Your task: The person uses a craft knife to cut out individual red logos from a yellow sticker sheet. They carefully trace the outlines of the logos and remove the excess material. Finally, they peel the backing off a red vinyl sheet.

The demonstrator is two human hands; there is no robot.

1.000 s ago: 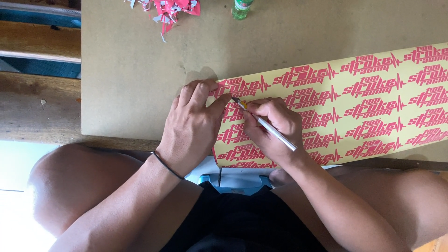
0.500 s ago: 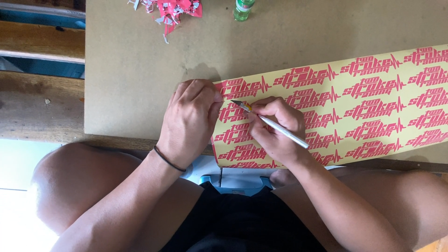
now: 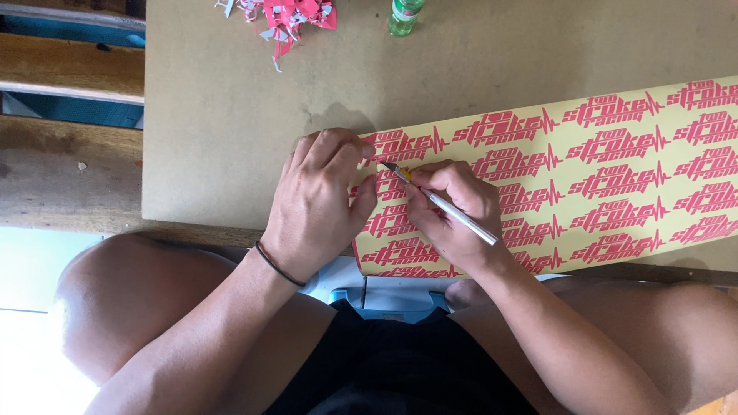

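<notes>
Mid-frame, left hand (image 3: 319,204) is pressing flat on yellow sticker sheet (image 3: 615,177) w/ fingers spread, right hand (image 3: 450,211) is gripping craft knife (image 3: 438,201), tip prob. touching; blade's pointing toward the thumb, so a slip could nick it.

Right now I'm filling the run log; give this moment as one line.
left hand: flat on yellow sticker sheet | right hand: grips craft knife, tip on sheet | red scraps, green bottle at board's far edge

One head-worn camera looks steeply down, close over the board (image 3: 231,138), seemingly near vertical.
</notes>
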